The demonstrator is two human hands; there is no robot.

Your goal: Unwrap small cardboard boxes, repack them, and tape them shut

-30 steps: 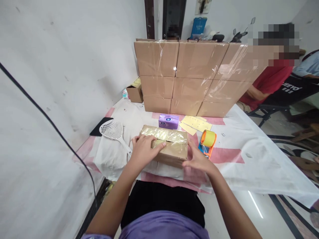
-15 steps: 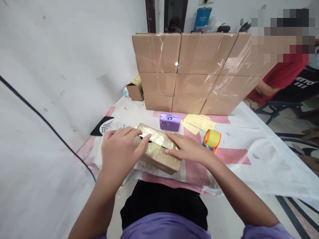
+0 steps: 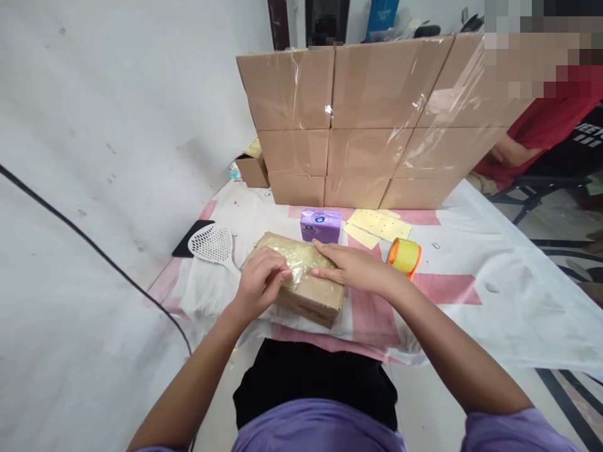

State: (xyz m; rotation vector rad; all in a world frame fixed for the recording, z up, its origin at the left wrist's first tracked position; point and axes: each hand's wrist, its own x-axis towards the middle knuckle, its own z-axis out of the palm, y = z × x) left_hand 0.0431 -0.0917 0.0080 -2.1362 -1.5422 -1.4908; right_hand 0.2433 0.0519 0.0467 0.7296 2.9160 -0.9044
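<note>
A small cardboard box lies at a slant near the table's front edge, with shiny yellowish tape wrinkled along its top. My left hand rests on the box's left part, fingers curled in and thumb against them at the tape; whatever is pinched there is hidden. On the right end of the top my right hand lies flat with its fingers stretched out. Just behind the box stands a purple tissue pack. A roll of yellow tape with an orange part sits to the right of my right hand.
A wall of taped cartons rises across the table's back. A white slotted spoon lies left, over a black flat item. Yellow sheets lie behind the tape roll. An open carton stands back left; a person in red sits at right.
My left hand has gone from spread fingers to a curled pinch on the box top. The dark gap between the flaps no longer shows. My right hand stays on the box.
</note>
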